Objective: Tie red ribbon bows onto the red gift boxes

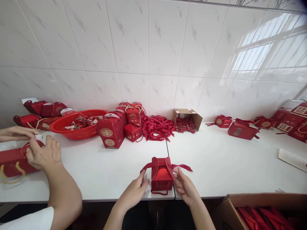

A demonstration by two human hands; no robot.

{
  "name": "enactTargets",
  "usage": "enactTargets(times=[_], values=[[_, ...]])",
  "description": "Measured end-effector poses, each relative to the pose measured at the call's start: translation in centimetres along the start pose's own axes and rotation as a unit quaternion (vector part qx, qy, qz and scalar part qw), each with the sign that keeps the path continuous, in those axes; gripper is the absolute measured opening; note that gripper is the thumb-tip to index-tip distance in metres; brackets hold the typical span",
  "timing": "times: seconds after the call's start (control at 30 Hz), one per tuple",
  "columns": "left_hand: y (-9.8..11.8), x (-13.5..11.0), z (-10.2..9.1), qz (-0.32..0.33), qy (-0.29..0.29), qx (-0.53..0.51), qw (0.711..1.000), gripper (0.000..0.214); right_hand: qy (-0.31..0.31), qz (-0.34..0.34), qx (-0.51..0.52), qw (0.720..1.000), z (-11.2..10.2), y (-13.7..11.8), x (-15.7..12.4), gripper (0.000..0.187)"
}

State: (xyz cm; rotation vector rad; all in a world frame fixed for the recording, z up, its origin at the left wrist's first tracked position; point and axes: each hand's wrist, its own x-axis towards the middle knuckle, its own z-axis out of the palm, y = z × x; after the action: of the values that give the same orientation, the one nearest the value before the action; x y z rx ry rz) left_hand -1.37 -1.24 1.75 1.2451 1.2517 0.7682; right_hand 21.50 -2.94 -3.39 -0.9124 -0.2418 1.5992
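Observation:
A small red gift box [162, 183] stands upright before me at the table's front edge, its curved top flaps folded inward and a red cord handle hanging at its front. A dark red ribbon [183, 166] runs through the top and sticks out on both sides. At the box's left, the fingers of my left hand [135, 188] close on the ribbon's left end. My right hand [185, 185], fingers curled, pinches the ribbon close to the box's right side; its tail extends freely past my fingertips.
At left, another person's hands [45, 150] work on a larger red box [14, 161]. Along the wall are a red basin [76, 134] of wrapped sweets, stacked red boxes [111, 127], a ribbon heap [157, 127] and a cardboard box [198, 119]. An open carton [227, 204] stands lower right.

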Motion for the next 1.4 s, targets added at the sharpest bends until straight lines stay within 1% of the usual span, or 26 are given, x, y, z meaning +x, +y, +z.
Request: enactTargets(times=[0.03, 0.07, 0.13, 0.17, 0.23, 0.3, 0.33, 0.4, 0.43, 0.5, 0.53, 0.6, 0.67, 0.73, 0.77, 0.8, 0.87, 0.93, 1.0, 1.13, 1.23, 1.3, 1.33, 1.4], values=[[0.0, 0.3, 0.1, -0.008, 0.011, -0.063, 0.998, 0.048, -0.012, 0.018, 0.062, 0.998, 0.0, -0.2, 0.1, 0.037], [0.1, 0.6, 0.2, -0.011, 0.007, -0.129, 0.992, 0.049, -0.025, 0.037, 0.123, 0.991, 0.0, -0.4, 0.2, 0.036], [0.3, 1.2, 0.4, -0.002, -0.019, -0.264, 0.964, 0.045, -0.047, 0.059, 0.216, 0.973, 0.1, -1.0, 0.2, 0.034], [0.4, 1.5, 0.5, 0.006, -0.029, -0.323, 0.946, 0.041, -0.053, 0.063, 0.24, 0.967, 0.2, -1.2, 0.1, 0.033], [0.5, 2.0, 0.6, 0.011, -0.031, -0.411, 0.911, 0.035, -0.046, 0.064, 0.241, 0.967, 0.5, -1.5, -0.1, 0.028], [0.6, 2.2, 0.9, 0.003, -0.026, -0.453, 0.891, 0.032, -0.028, 0.039, 0.187, 0.981, 0.6, -1.3, -0.2, 0.019], [0.6, 2.3, 1.1, -0.001, -0.027, -0.462, 0.887, 0.031, -0.015, 0.015, 0.138, 0.99, 0.5, -1.2, -0.3, 0.022], [0.5, 2.3, 1.5, -0.006, -0.026, -0.468, 0.883, 0.028, 0.018, -0.037, 0.007, 0.999, 0.3, -0.8, -0.4, 0.038], [0.6, 2.3, 1.7, -0.007, -0.021, -0.468, 0.884, 0.027, 0.033, -0.059, -0.064, 0.996, 0.1, -0.6, -0.4, 0.042], [0.7, 2.3, 2.0, -0.006, -0.007, -0.466, 0.885, 0.023, 0.056, -0.08, -0.178, 0.979, 0.0, -0.4, -0.5, 0.047], [0.7, 2.3, 2.2, -0.006, 0.0, -0.465, 0.885, 0.021, 0.061, -0.085, -0.211, 0.972, 0.0, -0.3, -0.5, 0.049], [0.9, 2.4, 2.3, -0.006, 0.011, -0.467, 0.884, 0.02, 0.068, -0.088, -0.228, 0.967, 0.1, -0.3, -0.3, 0.051], [1.1, 2.6, 2.3, -0.014, 0.024, -0.471, 0.882, 0.018, 0.063, -0.073, -0.18, 0.979, 0.4, -0.3, 0.0, 0.049], [1.2, 2.7, 2.3, -0.026, 0.043, -0.475, 0.878, 0.016, 0.032, -0.04, -0.071, 0.996, 0.7, -0.5, 0.4, 0.043], [1.2, 2.8, 2.2, -0.032, 0.051, -0.476, 0.877, 0.015, 0.011, -0.016, -0.004, 1.0, 0.7, -0.6, 0.7, 0.039], [1.2, 2.8, 2.2, -0.037, 0.057, -0.477, 0.876, 0.014, -0.009, 0.006, 0.064, 0.998, 0.8, -0.7, 0.8, 0.035], [1.3, 2.7, 2.1, -0.042, 0.064, -0.474, 0.877, 0.011, -0.03, 0.031, 0.181, 0.983, 0.9, -1.1, 1.1, 0.028], [1.4, 2.6, 1.9, -0.043, 0.069, -0.469, 0.879, 0.009, -0.038, 0.027, 0.255, 0.966, 0.9, -1.5, 1.2, 0.018], [1.6, 2.5, 1.7, -0.041, 0.077, -0.462, 0.882, 0.009, -0.044, 0.0, 0.274, 0.961, 0.9, -2.0, 0.9, 0.01], [2.0, 2.3, 1.1, -0.047, 0.091, -0.449, 0.888, 0.013, -0.062, -0.069, 0.232, 0.968, 0.9, -2.9, 0.0, 0.012], [2.2, 2.2, 0.9, -0.063, 0.095, -0.441, 0.89, 0.017, -0.08, -0.085, 0.23, 0.966, 1.1, -3.2, -0.6, 0.015], [2.1, 2.2, 1.0, -0.07, 0.109, -0.44, 0.889, 0.018, -0.094, -0.093, 0.246, 0.96, 1.3, -3.0, -0.6, 0.013], [2.0, 2.2, 1.1, -0.074, 0.117, -0.442, 0.887, 0.019, -0.093, -0.098, 0.248, 0.959, 1.4, -2.7, -0.4, 0.011], [1.8, 2.3, 1.5, -0.086, 0.125, -0.446, 0.882, 0.02, -0.064, -0.112, 0.225, 0.966, 1.4, -2.1, 0.1, 0.01]])
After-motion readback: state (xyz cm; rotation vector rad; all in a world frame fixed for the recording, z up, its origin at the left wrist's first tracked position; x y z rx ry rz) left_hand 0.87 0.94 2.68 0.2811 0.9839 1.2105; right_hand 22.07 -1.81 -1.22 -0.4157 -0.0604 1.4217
